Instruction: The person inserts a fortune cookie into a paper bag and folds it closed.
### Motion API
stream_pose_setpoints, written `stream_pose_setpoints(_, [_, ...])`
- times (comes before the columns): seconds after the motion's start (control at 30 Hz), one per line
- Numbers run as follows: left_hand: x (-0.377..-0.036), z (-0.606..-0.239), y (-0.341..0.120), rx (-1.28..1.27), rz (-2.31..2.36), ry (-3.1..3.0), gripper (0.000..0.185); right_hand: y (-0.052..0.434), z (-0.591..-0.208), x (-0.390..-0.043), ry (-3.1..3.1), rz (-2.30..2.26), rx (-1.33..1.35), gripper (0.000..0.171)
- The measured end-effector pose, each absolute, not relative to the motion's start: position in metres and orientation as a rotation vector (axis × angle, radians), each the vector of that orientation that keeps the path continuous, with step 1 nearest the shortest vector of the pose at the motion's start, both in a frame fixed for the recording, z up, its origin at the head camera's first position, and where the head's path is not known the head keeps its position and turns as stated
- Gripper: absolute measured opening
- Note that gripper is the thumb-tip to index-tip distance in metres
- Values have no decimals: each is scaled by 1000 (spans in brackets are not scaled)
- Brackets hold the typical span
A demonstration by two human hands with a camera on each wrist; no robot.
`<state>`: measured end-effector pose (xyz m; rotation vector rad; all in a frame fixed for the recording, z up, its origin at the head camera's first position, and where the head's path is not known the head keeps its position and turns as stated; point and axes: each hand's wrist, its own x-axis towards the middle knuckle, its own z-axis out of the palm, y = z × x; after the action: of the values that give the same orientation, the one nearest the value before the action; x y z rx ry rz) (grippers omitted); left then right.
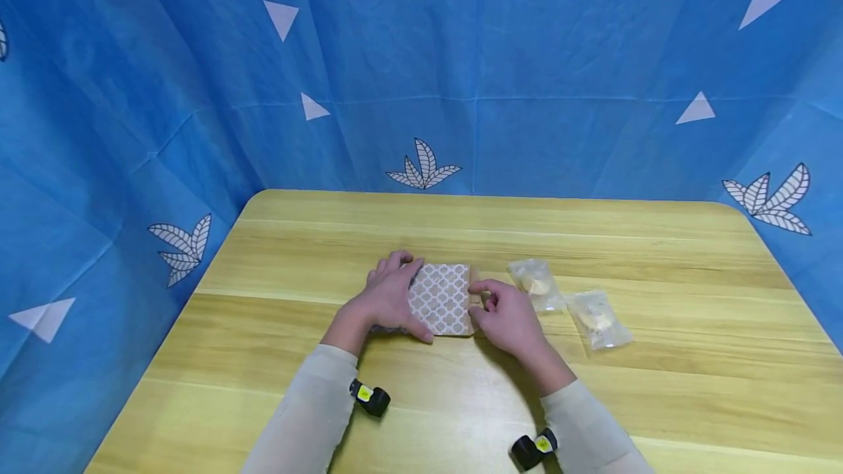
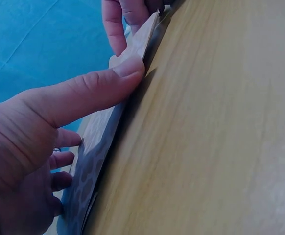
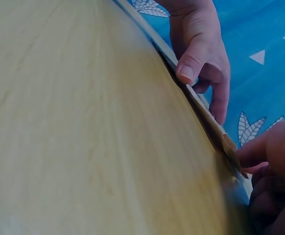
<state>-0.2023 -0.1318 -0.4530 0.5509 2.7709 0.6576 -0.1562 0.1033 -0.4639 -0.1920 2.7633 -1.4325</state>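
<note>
A flat brown cardboard box (image 1: 440, 300) with a white lattice pattern lies low over the table in front of me. My left hand (image 1: 390, 295) holds it across its width, thumb at the near edge and index finger at the far edge. The left wrist view shows that thumb laid along the edge of the box (image 2: 96, 142), over a dark shadow. At the right end, my right hand (image 1: 508, 313) pinches the plain brown flap (image 1: 474, 303) with curled fingers. In the right wrist view, the flap (image 3: 229, 146) stands at the right fingertips.
Two clear plastic packets with pale contents, one packet (image 1: 535, 284) and another packet (image 1: 598, 320), lie right of my right hand. The wooden table (image 1: 263, 262) has a blue patterned curtain (image 1: 540, 57) behind it and at its sides.
</note>
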Motion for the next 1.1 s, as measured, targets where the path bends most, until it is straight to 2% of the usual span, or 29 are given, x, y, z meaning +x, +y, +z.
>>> stream_pose_setpoints(0.23, [-200, -451, -130, 575, 607, 2784, 145, 102, -466, -158, 2749, -1418, -185, 26])
stream_pose_setpoints(0.47, [-197, -452, -130, 565, 590, 2796, 145, 101, -469, -159, 2739, -1479, -290, 18])
stream_pose_setpoints(1.1, [-194, -450, -126, 620, 537, 2799, 145, 108, -473, -161, 2716, -1493, -513, 32])
